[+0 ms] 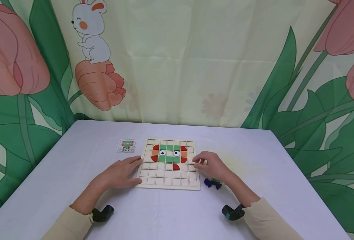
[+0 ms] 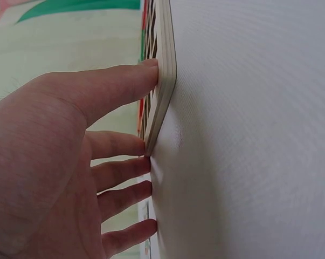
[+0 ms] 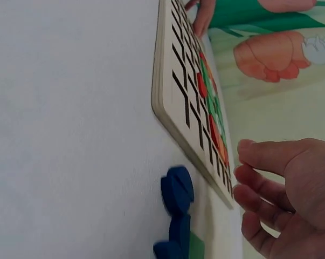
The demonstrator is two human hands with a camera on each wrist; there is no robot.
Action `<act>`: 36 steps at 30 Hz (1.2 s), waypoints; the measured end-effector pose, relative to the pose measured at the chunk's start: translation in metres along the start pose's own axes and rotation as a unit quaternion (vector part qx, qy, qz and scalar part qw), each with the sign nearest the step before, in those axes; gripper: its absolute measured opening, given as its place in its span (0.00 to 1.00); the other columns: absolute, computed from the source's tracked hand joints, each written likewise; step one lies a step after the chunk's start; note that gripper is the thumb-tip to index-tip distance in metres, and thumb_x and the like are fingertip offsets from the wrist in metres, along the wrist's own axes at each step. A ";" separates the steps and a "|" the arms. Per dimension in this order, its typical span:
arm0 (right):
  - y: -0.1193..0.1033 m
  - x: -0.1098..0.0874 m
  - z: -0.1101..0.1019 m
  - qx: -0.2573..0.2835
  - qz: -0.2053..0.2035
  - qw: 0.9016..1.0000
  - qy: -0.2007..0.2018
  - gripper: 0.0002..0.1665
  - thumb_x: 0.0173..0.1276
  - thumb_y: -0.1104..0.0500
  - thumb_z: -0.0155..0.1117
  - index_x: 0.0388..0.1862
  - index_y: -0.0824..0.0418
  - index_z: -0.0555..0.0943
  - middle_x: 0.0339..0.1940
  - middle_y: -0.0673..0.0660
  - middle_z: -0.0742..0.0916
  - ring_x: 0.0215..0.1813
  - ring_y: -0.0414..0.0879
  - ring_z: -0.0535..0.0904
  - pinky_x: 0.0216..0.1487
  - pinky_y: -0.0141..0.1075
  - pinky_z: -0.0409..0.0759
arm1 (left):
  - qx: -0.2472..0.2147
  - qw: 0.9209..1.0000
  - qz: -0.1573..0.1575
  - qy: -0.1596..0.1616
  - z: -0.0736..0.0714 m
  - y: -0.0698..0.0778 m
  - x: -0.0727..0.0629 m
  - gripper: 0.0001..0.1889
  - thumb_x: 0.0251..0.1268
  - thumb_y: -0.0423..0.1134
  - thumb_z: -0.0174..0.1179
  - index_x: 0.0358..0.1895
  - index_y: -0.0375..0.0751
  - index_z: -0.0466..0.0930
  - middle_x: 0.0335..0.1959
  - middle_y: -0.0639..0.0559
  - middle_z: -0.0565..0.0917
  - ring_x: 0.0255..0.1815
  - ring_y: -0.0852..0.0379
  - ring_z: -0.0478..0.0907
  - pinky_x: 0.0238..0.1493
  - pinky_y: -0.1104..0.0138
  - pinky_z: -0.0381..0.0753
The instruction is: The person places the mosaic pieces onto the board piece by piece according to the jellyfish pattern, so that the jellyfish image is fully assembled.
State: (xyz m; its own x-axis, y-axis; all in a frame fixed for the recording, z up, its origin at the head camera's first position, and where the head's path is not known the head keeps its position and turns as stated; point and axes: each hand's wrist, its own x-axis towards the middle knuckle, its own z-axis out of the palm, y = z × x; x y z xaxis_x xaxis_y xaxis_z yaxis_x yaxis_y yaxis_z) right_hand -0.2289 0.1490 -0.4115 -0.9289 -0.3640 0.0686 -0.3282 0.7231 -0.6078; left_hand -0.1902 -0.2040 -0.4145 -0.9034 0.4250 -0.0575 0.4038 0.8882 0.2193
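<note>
A wooden grid board (image 1: 168, 182) lies flat on the table, with red, orange and green pieces and two eye pieces (image 1: 176, 153) forming a face-like shape. Below the face sits a single red quarter-round piece (image 1: 176, 166). My left hand (image 1: 120, 171) rests at the board's left edge; in the left wrist view its thumb (image 2: 124, 83) touches the wooden side, fingers extended. Over the right edge hovers my right hand (image 1: 211, 164), fingers loosely bent, thumb near the index fingertip. Nothing shows between those fingers (image 3: 254, 197) in the right wrist view.
A small pattern card (image 1: 126, 145) with a gridded figure lies beyond the left hand. Dark blue pieces (image 1: 208, 182) and a green piece (image 3: 196, 245) lie beside the board, below the right hand. A printed curtain (image 1: 189, 66) hangs behind the table.
</note>
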 end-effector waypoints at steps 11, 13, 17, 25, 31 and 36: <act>0.042 -0.032 -0.043 -0.039 0.033 0.999 0.016 0.11 0.63 0.58 0.69 0.45 0.55 0.85 0.39 0.50 0.86 0.41 0.43 0.77 0.41 0.35 0.77 | -0.005 1.000 -0.011 -0.005 0.001 -0.002 -0.001 0.39 0.59 0.57 0.63 0.71 0.41 0.65 0.74 0.43 0.64 0.73 0.42 0.62 0.64 0.43 0.68; 0.048 -0.037 -0.049 -0.042 0.042 0.998 0.012 0.11 0.63 0.58 0.69 0.45 0.55 0.85 0.40 0.51 0.86 0.41 0.44 0.77 0.40 0.34 0.78 | -0.005 1.000 -0.011 -0.005 0.000 -0.002 -0.001 0.39 0.59 0.57 0.63 0.71 0.41 0.65 0.74 0.43 0.64 0.73 0.42 0.62 0.64 0.44 0.68; 0.060 -0.049 -0.058 -0.036 0.053 0.998 -0.005 0.13 0.61 0.59 0.70 0.46 0.56 0.85 0.40 0.52 0.86 0.40 0.44 0.77 0.37 0.31 0.78 | -0.007 1.000 -0.009 -0.004 0.001 -0.003 0.000 0.39 0.59 0.57 0.63 0.71 0.41 0.65 0.74 0.44 0.64 0.73 0.42 0.62 0.64 0.43 0.68; 0.072 -0.065 -0.063 -0.014 0.062 0.997 -0.045 0.24 0.51 0.57 0.78 0.48 0.60 0.83 0.39 0.54 0.83 0.38 0.46 0.75 0.32 0.27 0.77 | -0.005 1.000 -0.005 -0.001 0.002 -0.003 0.000 0.39 0.59 0.56 0.64 0.71 0.41 0.65 0.73 0.43 0.64 0.73 0.42 0.63 0.64 0.43 0.68; 0.073 -0.064 -0.058 -0.033 0.050 0.997 -0.048 0.23 0.51 0.60 0.78 0.47 0.59 0.83 0.38 0.53 0.82 0.40 0.45 0.74 0.33 0.27 0.78 | -0.003 1.000 -0.001 -0.002 0.001 -0.001 0.000 0.39 0.59 0.56 0.64 0.70 0.40 0.65 0.73 0.42 0.64 0.73 0.41 0.63 0.64 0.42 0.68; 0.069 -0.059 -0.052 -0.042 0.012 0.998 -0.047 0.22 0.53 0.65 0.74 0.49 0.58 0.84 0.40 0.54 0.81 0.41 0.46 0.75 0.35 0.27 0.78 | -0.001 1.000 -0.001 -0.002 0.000 0.000 0.000 0.39 0.59 0.56 0.64 0.70 0.40 0.65 0.73 0.42 0.64 0.73 0.41 0.63 0.64 0.43 0.68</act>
State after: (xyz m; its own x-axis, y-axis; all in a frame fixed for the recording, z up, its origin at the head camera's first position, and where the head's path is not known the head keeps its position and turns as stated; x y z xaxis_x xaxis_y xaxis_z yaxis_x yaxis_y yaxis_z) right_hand -0.2060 0.2509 -0.4166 -0.9177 -0.3967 -0.0227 -0.3226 0.7771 -0.5404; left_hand -0.1904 -0.2039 -0.4148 -0.9039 0.4232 -0.0617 0.4012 0.8891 0.2204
